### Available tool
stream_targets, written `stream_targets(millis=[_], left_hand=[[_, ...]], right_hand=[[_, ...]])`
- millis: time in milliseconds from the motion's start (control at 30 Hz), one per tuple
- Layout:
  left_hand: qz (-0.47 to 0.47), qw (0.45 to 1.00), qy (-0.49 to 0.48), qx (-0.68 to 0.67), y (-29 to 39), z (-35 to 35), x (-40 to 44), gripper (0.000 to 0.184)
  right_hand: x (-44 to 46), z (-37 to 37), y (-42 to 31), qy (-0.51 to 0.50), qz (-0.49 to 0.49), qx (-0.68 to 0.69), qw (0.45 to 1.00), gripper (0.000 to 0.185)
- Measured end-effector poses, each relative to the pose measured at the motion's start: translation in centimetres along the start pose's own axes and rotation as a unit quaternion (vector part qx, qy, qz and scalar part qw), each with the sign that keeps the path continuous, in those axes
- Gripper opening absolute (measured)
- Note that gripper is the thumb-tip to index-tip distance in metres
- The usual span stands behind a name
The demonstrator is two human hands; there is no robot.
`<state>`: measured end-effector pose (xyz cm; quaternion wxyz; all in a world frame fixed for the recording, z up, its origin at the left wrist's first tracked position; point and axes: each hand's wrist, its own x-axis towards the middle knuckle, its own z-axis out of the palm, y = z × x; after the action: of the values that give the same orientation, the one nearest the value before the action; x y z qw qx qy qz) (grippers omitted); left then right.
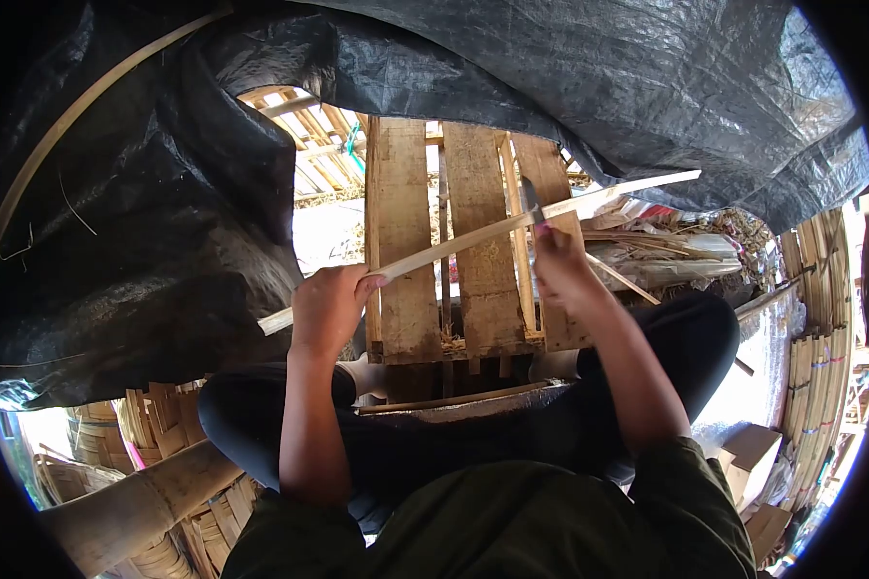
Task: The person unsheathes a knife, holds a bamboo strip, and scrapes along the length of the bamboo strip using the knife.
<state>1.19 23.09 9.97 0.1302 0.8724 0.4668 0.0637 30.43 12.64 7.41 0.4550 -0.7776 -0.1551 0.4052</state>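
Note:
A long, pale bamboo strip (441, 249) slants across the view, its far end up at the right and its near end low at the left. My left hand (328, 307) is closed around the strip near the lower end, thumb along it. In my right hand (562, 262), slightly blurred, is a knife (531, 198) with its blade pointing up. The blade crosses the strip right of the middle; whether it cuts in I cannot tell. Beneath the strip stand wooden planks (490, 289) with gaps between them.
Black plastic sheeting (589, 68) hangs across the top and down the left side. A thick bamboo pole (145, 507) lies at lower left by woven bamboo pieces. Bundled bamboo strips (816, 386) stand at the right, near a cardboard box (751, 458). My bent legs (686, 352) flank the planks.

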Motion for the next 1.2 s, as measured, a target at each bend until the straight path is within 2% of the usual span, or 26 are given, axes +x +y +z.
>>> stream_targets(millis=[33, 67, 133, 167, 200, 267, 300, 333, 400, 433, 467, 533, 567, 633, 667, 733, 800, 867, 900, 933, 1000, 1033, 1100, 1133, 1200], left_hand=[[0.002, 1.000, -0.002, 0.000, -0.2, 0.1, 0.0, 0.040], [-0.003, 1.000, -0.008, -0.015, -0.6, 0.0, 0.1, 0.040], [-0.008, 0.999, -0.015, -0.030, -0.7, -0.1, 0.2, 0.041], [-0.015, 0.999, -0.025, -0.018, -0.5, -0.3, 0.3, 0.041], [-0.023, 0.999, -0.035, -0.006, -0.3, -0.4, 0.3, 0.041], [-0.017, 1.000, -0.020, -0.005, 0.1, -0.1, 0.1, 0.041], [-0.010, 1.000, -0.006, -0.002, 0.2, 0.1, 0.0, 0.041], [-0.010, 1.000, -0.006, -0.001, 0.0, 0.0, 0.1, 0.041], [-0.029, 0.998, -0.034, -0.031, -0.7, -0.1, 0.1, 0.041], [-0.030, 0.998, -0.035, -0.031, -0.5, -0.3, 0.2, 0.041], [-0.031, 0.999, -0.033, -0.027, -0.1, -0.5, 0.2, 0.041], [-0.031, 0.999, -0.031, -0.025, 0.2, -0.3, 0.2, 0.041], [-0.019, 1.000, -0.018, -0.015, 0.2, 0.2, 0.3, 0.041], [-0.005, 1.000, -0.004, -0.004, 0.1, 0.4, 0.2, 0.041], [-0.015, 1.000, -0.015, -0.017, -0.3, 0.0, 0.2, 0.041], [-0.026, 0.999, -0.026, -0.029, -0.5, -0.4, 0.2, 0.041], [-0.021, 1.000, -0.017, 0.000, -0.2, -0.4, 0.3, 0.041], [-0.010, 1.000, 0.002, 0.002, 0.3, 0.3, 0.1, 0.041], [0.001, 1.000, 0.020, 0.006, 0.4, 0.5, 0.0, 0.040], [0.001, 1.000, 0.020, 0.006, 0.2, 0.6, 0.1, 0.040], [-0.015, 1.000, 0.002, -0.023, -0.4, 0.5, 0.1, 0.041], [-0.015, 1.000, 0.002, -0.023, -0.2, 0.4, 0.1, 0.041], [-0.010, 1.000, 0.007, -0.019, 0.2, 0.3, 0.1, 0.042], [-0.010, 1.000, 0.008, -0.020, 0.4, 0.5, 0.1, 0.042], [0.001, 1.000, 0.020, -0.016, 0.6, 1.2, -0.2, 0.043]], right_hand=[[-1.2, 0.8, -0.2, -0.087, 0.028, -0.024, 0.996, 0.016], [-1.2, 0.1, -0.7, -0.086, 0.029, -0.023, 0.996, 0.016], [0.1, -1.9, -1.6, -0.079, 0.044, 0.084, 0.992, 0.015], [1.0, -2.6, -1.5, -0.033, 0.007, 0.055, 0.998, 0.015], [2.6, -2.9, -0.4, -0.004, -0.068, 0.097, 0.993, 0.017], [1.3, -0.5, 0.7, 0.016, -0.032, -0.060, 0.998, 0.021], [-1.8, 1.2, -0.2, -0.069, 0.021, -0.055, 0.996, 0.026], [-1.6, 0.9, -0.5, -0.069, 0.021, -0.055, 0.996, 0.026], [-0.5, -0.2, -1.4, -0.113, 0.082, -0.067, 0.988, 0.026], [-0.5, -1.3, -2.3, -0.093, 0.065, 0.005, 0.994, 0.025], [0.2, -1.7, -2.2, -0.023, 0.030, 0.037, 0.999, 0.023], [2.1, -2.5, -0.6, 0.021, -0.034, 0.007, 0.999, 0.024], [2.3, -1.2, 1.0, 0.022, -0.034, 0.006, 0.999, 0.024], [1.6, 2.0, 4.0, -0.044, -0.146, -0.100, 0.983, 0.025], [1.0, 1.4, 2.4, -0.043, -0.147, -0.099, 0.983, 0.025], [-0.2, -0.8, -2.1, -0.072, 0.069, 0.021, 0.995, 0.030], [2.0, -2.0, -1.0, -0.012, -0.061, 0.083, 0.995, 0.033], [0.4, -0.2, -0.3, -0.044, 0.016, -0.065, 0.997, 0.031], [-1.7, 1.4, -0.1, -0.111, 0.046, -0.029, 0.992, 0.030], [-2.8, 1.9, -0.7, -0.119, 0.029, -0.029, 0.992, 0.031], [-0.6, 0.0, -1.0, -0.143, 0.091, 0.023, 0.985, 0.033], [0.1, -0.4, -1.1, -0.143, 0.091, 0.023, 0.985, 0.033], [0.7, -0.7, -1.4, 0.059, 0.031, 0.116, 0.991, 0.032], [0.2, -0.2, -1.0, 0.060, 0.030, 0.116, 0.991, 0.032], [-2.6, 1.9, -1.0, -0.126, 0.098, -0.057, 0.986, 0.026]])
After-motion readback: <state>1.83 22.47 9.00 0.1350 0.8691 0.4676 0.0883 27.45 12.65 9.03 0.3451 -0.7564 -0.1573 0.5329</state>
